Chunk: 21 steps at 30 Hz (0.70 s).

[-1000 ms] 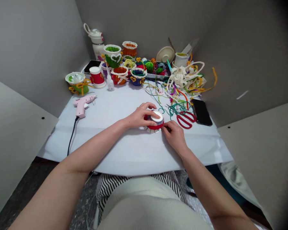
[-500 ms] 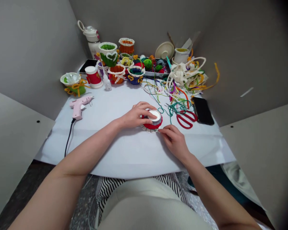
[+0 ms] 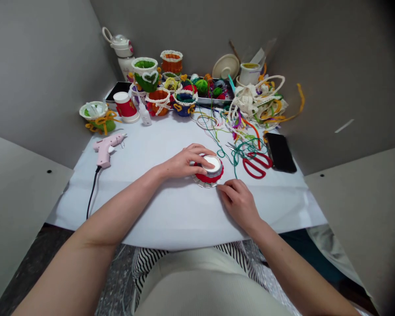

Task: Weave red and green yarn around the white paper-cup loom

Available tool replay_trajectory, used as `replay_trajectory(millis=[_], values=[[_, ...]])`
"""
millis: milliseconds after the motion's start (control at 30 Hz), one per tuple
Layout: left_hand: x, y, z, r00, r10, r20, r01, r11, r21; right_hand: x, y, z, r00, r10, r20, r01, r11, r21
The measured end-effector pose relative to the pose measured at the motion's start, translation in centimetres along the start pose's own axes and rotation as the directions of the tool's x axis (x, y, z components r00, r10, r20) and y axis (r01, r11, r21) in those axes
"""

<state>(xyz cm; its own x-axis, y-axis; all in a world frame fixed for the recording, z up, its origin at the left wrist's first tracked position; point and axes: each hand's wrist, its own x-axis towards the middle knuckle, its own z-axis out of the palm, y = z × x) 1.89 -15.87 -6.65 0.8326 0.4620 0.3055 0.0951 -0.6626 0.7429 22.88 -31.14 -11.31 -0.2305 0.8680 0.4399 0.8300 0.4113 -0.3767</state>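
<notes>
A small upturned paper cup (image 3: 213,164) stands on the white table, its round white base facing up. Red yarn (image 3: 212,178) is woven round it, and white cut strips (image 3: 204,184) fan out flat below. My left hand (image 3: 192,161) grips the cup from the left, fingers over its base and thumb at the near side. Close by on the right, my right hand (image 3: 238,199) pinches green yarn at the edge of the strips. That green yarn (image 3: 242,151) trails from a loose tangle lying over red-handled scissors (image 3: 257,165).
A pink glue gun (image 3: 105,149) with a black cord lies at left. Several woven cups (image 3: 158,102), a red-and-white cup (image 3: 127,107), a glue bottle (image 3: 145,115) and a tray of yarn balls (image 3: 213,102) line the back. Cream strips (image 3: 250,103) and a phone (image 3: 279,152) are at right.
My right hand has shifted slightly down, toward the table's front edge, still pinching the yarn. My left hand keeps its hold on the cup. The whole view has tilted a little.
</notes>
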Motion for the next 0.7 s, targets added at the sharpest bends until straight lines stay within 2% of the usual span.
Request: replay_trajectory(millis=[133,333,500,600,700], values=[[-0.1,0.1,0.1,1.0,-0.012,-0.011,0.012,1.0,-0.001,0.7,0.1,-0.1,0.996,0.075,-0.047,-0.076,0.997,-0.01],[0.0,-0.2,0.0,1.0,0.024,0.001,-0.024,1.0,0.009,2.4,0.9,-0.3,0.973,0.227,-0.046,-0.221,0.969,0.109],[-0.1,0.2,0.3,1.0,0.01,-0.01,-0.01,0.999,0.033,3.0,1.6,0.1,0.965,0.254,-0.061,-0.241,0.956,0.167],[-0.2,0.8,1.7,0.992,-0.047,-0.121,0.057,0.995,0.077,2.9,1.6,0.3,0.969,0.242,-0.048,-0.233,0.961,0.152],[-0.1,1.4,3.2,0.958,-0.113,-0.262,0.146,0.983,0.111,2.9,1.4,0.3,0.971,0.235,-0.048,-0.226,0.962,0.151]])
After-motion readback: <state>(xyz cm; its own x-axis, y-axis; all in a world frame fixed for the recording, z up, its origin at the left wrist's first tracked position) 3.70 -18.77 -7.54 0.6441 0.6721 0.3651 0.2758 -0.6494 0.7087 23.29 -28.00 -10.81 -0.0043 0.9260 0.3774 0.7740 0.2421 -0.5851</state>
